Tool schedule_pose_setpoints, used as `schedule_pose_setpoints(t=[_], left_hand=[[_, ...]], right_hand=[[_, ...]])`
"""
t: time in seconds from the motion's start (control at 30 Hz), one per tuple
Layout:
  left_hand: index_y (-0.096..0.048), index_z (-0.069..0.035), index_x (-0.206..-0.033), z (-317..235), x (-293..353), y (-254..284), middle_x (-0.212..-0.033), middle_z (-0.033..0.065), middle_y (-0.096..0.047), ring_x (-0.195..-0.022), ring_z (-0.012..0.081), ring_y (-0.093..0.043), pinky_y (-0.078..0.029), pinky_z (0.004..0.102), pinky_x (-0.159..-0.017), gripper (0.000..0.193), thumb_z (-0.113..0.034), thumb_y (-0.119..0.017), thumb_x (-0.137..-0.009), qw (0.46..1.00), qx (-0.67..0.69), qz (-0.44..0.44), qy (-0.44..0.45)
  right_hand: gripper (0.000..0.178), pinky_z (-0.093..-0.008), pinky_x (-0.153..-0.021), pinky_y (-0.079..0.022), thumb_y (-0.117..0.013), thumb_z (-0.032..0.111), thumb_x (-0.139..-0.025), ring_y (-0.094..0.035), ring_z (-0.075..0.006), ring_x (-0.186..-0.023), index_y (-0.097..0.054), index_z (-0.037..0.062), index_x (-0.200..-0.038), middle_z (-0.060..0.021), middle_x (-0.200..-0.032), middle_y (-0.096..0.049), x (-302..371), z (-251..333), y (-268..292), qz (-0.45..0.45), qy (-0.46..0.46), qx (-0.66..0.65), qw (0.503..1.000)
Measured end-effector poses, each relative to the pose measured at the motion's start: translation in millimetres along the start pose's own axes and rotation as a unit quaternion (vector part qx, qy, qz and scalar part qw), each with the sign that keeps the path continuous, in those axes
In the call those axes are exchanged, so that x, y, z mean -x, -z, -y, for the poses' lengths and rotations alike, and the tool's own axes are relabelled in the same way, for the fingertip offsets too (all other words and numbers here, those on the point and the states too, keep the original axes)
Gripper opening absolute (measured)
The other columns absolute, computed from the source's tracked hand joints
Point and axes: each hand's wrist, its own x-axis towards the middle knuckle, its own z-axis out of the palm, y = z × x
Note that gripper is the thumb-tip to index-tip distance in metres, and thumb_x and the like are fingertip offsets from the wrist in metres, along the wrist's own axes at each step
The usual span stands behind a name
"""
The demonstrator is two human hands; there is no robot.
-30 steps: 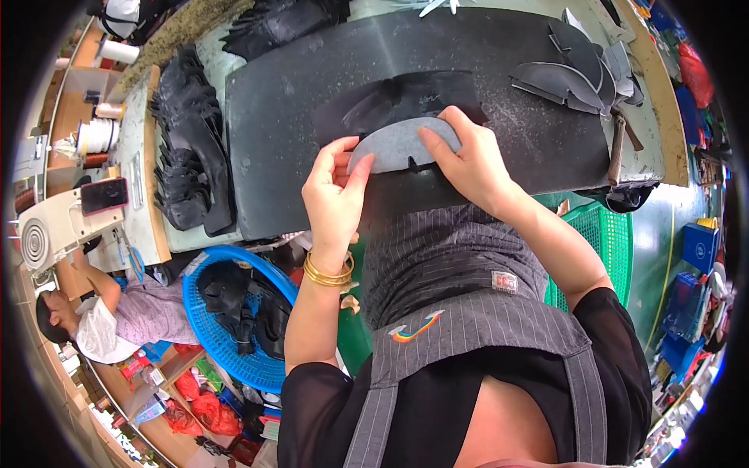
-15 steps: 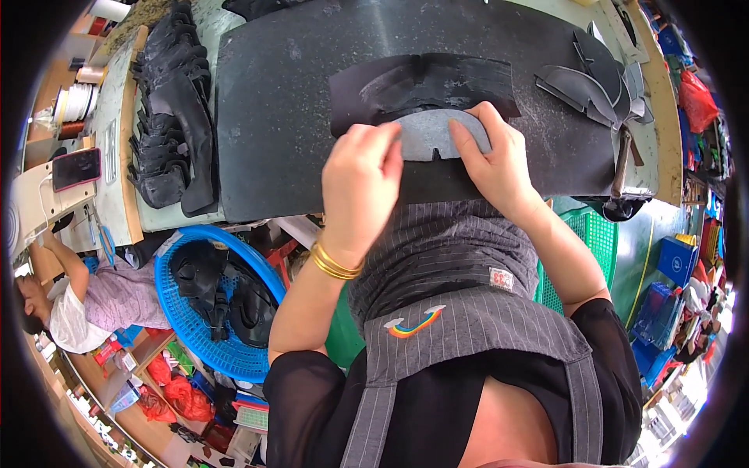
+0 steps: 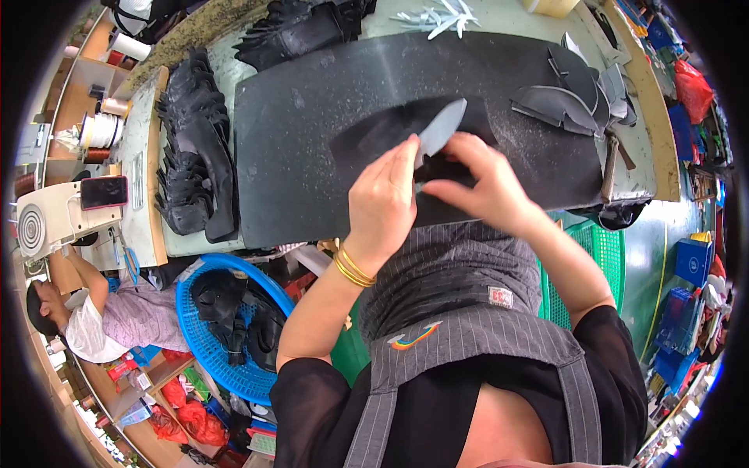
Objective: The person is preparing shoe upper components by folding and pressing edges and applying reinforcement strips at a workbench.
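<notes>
My left hand (image 3: 384,199) pinches a grey leaf-shaped piece of sheet material (image 3: 443,127), held tilted above the work mat. Beside it is my right hand (image 3: 491,186), thumb and fingers apart. Its fingertips are close to the lower part of the grey piece; whether they touch it is hard to see. Under the hands a black curved panel (image 3: 367,144) lies flat on the large black mat (image 3: 289,171).
Stacked black pieces (image 3: 195,148) line the mat's left, with another black pile (image 3: 300,35) behind. Grey and black cut pieces (image 3: 558,105) and a hammer (image 3: 609,168) lie at right. A blue basket (image 3: 226,366) stands left of me. A person (image 3: 101,312) sits far left.
The grey piece has gone from lying broadside between both hands to standing tilted in my left hand. My right hand has opened and shifted lower. The view has moved, showing more of the table's far side.
</notes>
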Motion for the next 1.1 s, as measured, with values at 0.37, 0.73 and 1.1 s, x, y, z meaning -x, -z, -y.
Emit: schedule_pose_setpoints(t=[0.37,0.73,1.1], left_hand=[[-0.066,-0.001,-0.117,13.5,13.4,9.0,-0.107,0.0112,-0.073,-0.098,0.0233,-0.07,-0.056,0.0356,-0.082,0.037,-0.002,-0.061,-0.081,0.995,0.024,0.059,-0.076],[-0.057,0.007,-0.126,4.4,16.7,12.4,-0.12,0.0203,-0.066,-0.11,0.0318,-0.066,-0.054,0.0373,-0.096,0.043,-0.003,-0.06,-0.085,0.974,0.035,0.192,-0.117],[-0.066,0.007,-0.111,-9.1,-6.5,16.6,-0.118,0.0184,-0.068,-0.114,0.0289,-0.064,-0.052,0.0372,-0.099,0.037,-0.011,-0.06,-0.079,0.928,-0.134,0.248,-0.243]], right_hand=[[0.028,-0.0373,-0.082,-0.05,-0.059,0.019,-0.074,-0.059,-0.0268,-0.097,-0.064,-0.0012,-0.093,-0.0139,-0.099,-0.064,-2.5,-14.1,15.4,0.097,0.294,0.305,0.9],[0.022,-0.0358,-0.082,-0.057,-0.062,0.019,-0.071,-0.06,-0.0271,-0.11,-0.068,0.0043,-0.086,-0.0115,-0.107,-0.066,14.4,-19.8,40.5,0.186,0.264,0.294,0.899],[0.034,-0.0382,-0.088,-0.057,-0.069,0.008,-0.077,-0.06,-0.0323,-0.114,-0.062,-0.0049,-0.107,-0.0165,-0.122,-0.061,15.9,-11.8,60.4,0.183,0.115,0.132,0.967]])
